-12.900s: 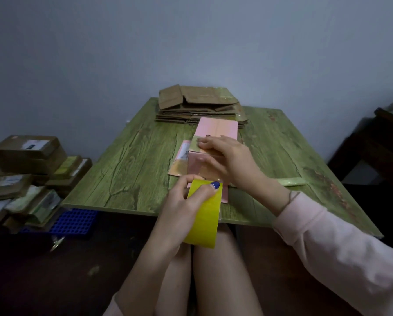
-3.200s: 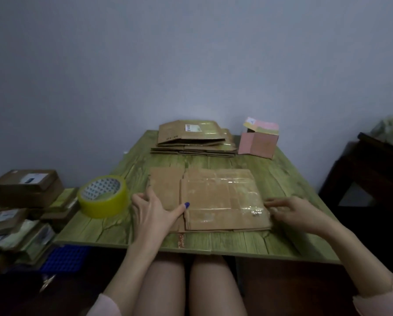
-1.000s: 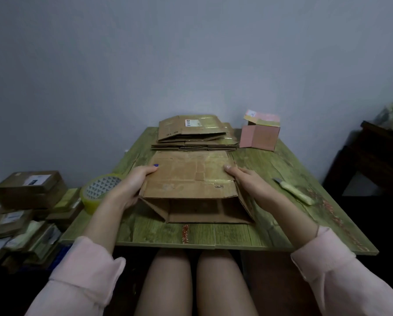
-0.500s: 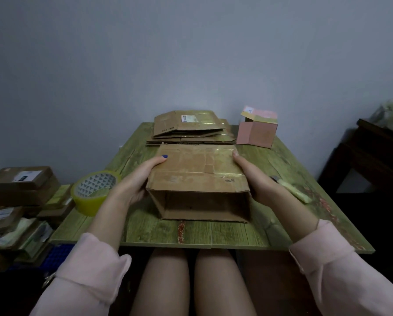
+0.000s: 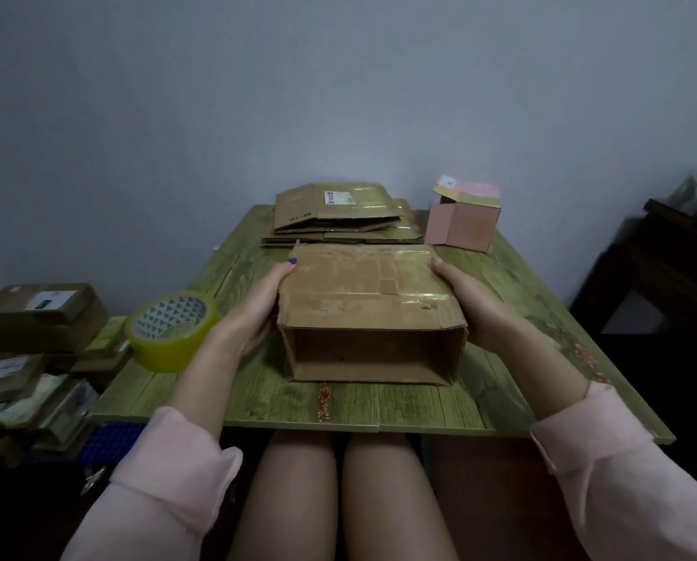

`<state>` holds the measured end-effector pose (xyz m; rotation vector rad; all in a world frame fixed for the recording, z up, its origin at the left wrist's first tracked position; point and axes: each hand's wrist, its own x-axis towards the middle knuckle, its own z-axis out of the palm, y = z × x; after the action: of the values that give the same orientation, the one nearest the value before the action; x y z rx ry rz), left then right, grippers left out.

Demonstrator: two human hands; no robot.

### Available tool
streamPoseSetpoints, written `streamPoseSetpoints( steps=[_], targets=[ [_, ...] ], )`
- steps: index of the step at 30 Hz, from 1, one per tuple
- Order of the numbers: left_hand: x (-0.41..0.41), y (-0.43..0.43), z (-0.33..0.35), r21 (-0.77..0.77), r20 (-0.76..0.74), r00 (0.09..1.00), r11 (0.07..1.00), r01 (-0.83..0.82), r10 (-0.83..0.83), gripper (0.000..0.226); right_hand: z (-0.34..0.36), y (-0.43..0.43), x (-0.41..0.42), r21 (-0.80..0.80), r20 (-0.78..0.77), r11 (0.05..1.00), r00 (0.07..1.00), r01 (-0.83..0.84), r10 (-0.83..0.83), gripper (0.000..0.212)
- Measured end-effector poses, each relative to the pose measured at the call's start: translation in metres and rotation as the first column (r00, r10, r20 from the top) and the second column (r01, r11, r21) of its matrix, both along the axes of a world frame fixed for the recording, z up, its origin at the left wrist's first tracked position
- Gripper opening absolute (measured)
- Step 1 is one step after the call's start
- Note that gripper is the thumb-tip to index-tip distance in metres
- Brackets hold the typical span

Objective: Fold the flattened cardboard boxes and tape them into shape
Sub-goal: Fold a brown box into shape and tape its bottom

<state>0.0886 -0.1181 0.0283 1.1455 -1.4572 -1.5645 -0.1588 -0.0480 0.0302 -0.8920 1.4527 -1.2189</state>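
A brown cardboard box (image 5: pixel 363 289) stands squared up in the middle of the green table (image 5: pixel 500 301), its open end facing me. My left hand (image 5: pixel 254 305) presses flat against its left side, fingertips at the far top corner. My right hand (image 5: pixel 474 305) presses its right side the same way. A yellow tape roll (image 5: pixel 171 332) lies on the table left of my left forearm. A stack of flattened cardboard boxes (image 5: pixel 338 214) lies at the table's far edge. A folded pink box (image 5: pixel 462 218) stands at the far right.
Piles of brown boxes and parcels (image 5: pixel 35 321) sit on the floor to the left, with a blue crate (image 5: pixel 108 433) under the table edge. A dark cabinet (image 5: pixel 670 269) stands to the right. The wall is close behind the table.
The box has been pushed from a slanted, half-flat shape into a square tube. Both hands stayed on its sides. The knife seen by my right arm is out of sight now.
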Motion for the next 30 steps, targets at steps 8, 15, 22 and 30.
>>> streamPoseSetpoints(
  steps=[8,15,22,30],
  targets=[
    [-0.005,0.004,0.002,-0.020,0.006,1.000,1.000,-0.024,0.024,0.029,-0.001,0.004,0.001,-0.033,0.083,0.999,0.996,0.033,-0.030,0.030],
    [-0.007,0.012,-0.001,-0.053,0.042,0.999,0.998,0.020,-0.018,0.039,0.005,0.016,-0.001,-0.026,0.100,1.000,0.995,0.017,-0.014,0.037],
    [0.007,0.031,-0.011,-0.011,-0.026,1.000,1.000,0.013,-0.013,0.061,0.003,0.029,-0.001,-0.051,-0.026,0.998,0.999,0.030,-0.031,0.042],
    [0.012,0.041,0.010,0.029,-0.030,0.990,0.990,0.141,-0.141,0.062,0.036,0.042,-0.001,-0.069,-0.041,0.986,0.987,0.152,-0.155,0.024]
  ],
)
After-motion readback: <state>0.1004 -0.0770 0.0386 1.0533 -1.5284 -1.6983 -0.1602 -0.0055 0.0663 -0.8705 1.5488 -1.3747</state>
